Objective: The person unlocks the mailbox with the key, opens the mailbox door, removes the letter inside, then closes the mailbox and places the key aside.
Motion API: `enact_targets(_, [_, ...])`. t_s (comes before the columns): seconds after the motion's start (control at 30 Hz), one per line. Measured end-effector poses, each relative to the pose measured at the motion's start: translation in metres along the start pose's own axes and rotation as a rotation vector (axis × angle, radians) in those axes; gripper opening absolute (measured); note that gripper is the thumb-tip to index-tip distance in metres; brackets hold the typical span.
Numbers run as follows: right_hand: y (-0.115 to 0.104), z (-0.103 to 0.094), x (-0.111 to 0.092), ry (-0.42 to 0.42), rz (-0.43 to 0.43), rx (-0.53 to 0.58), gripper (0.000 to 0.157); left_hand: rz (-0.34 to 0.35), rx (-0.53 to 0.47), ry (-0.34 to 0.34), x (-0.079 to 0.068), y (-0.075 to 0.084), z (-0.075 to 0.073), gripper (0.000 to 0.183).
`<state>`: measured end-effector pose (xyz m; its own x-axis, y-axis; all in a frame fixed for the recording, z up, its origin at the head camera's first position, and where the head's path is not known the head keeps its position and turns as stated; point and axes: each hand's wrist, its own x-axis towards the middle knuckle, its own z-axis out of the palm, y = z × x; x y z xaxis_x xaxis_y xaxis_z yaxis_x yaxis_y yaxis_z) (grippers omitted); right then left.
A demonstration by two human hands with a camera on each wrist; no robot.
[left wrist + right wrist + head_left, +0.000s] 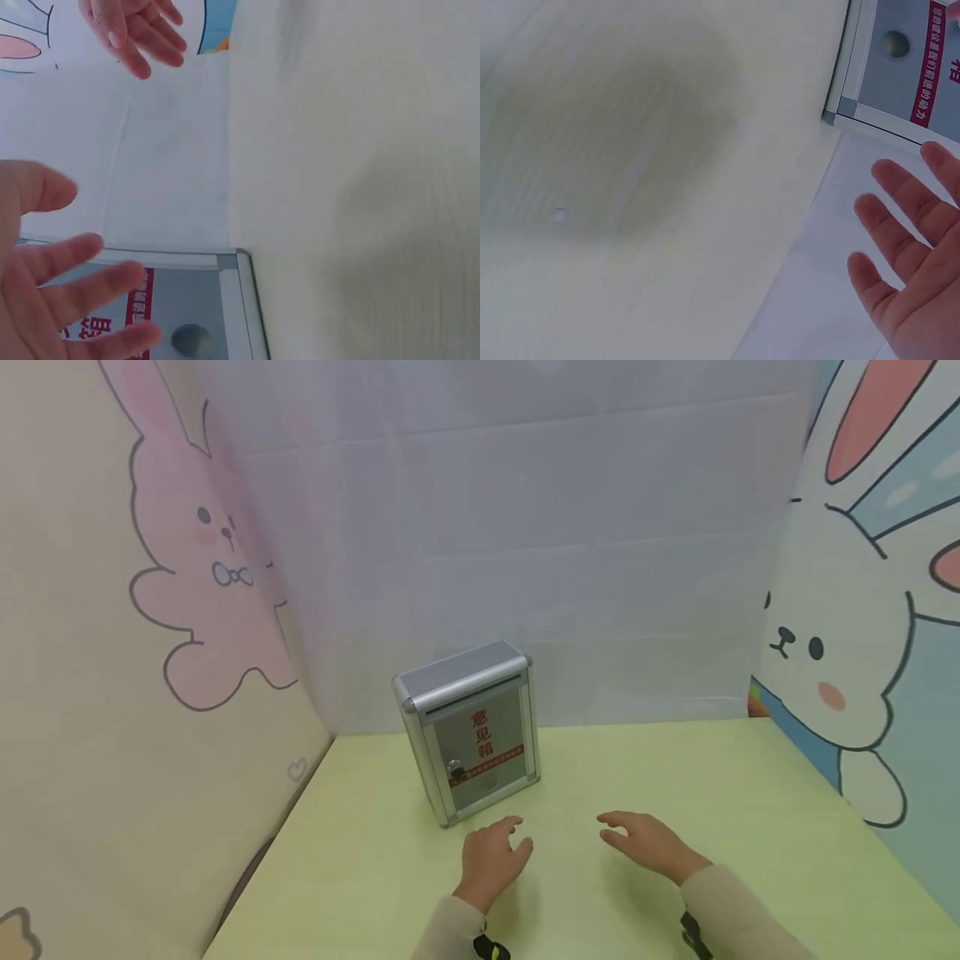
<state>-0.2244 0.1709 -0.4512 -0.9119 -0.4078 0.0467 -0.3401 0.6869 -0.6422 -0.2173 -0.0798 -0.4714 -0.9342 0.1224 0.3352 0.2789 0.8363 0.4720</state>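
A silver-grey metal suggestion box stands upright on the table, turned at an angle. Red characters, a red band, a slot near the top and a small lock mark its front. My left hand hovers just before the box's lower front, fingers spread and holding nothing. Further right, my right hand hangs over the table with its fingers loosely extended, apart from the box. In the left wrist view the left fingers pass in front of the box face. The right wrist view shows the right palm with nothing in it.
The pale yellow-green table reaches back to a white curtain. A wall with a pink rabbit borders the left side. On the right is a panel with a white rabbit.
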Motion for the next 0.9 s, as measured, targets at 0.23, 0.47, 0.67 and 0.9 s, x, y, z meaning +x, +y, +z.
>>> enact_targets(0.23, [-0.004,-0.015,0.008,-0.013,0.001,0.063,0.033,-0.036,-0.168,0.437,0.014,-0.011,-0.013,0.009])
enact_targets(0.47, [-0.004,-0.018,0.022,0.048,0.007,0.077,0.032,-0.074,-0.192,0.541,0.025,-0.021,-0.02,0.012])
enact_targets(0.67, [-0.006,-0.014,0.038,0.066,-0.001,0.091,0.03,-0.116,-0.15,0.536,0.034,-0.039,-0.022,0.013])
enact_targets(0.9, [-0.015,-0.011,0.058,0.063,0.017,0.16,0.03,-0.179,-0.166,0.62,0.046,-0.057,-0.028,0.013])
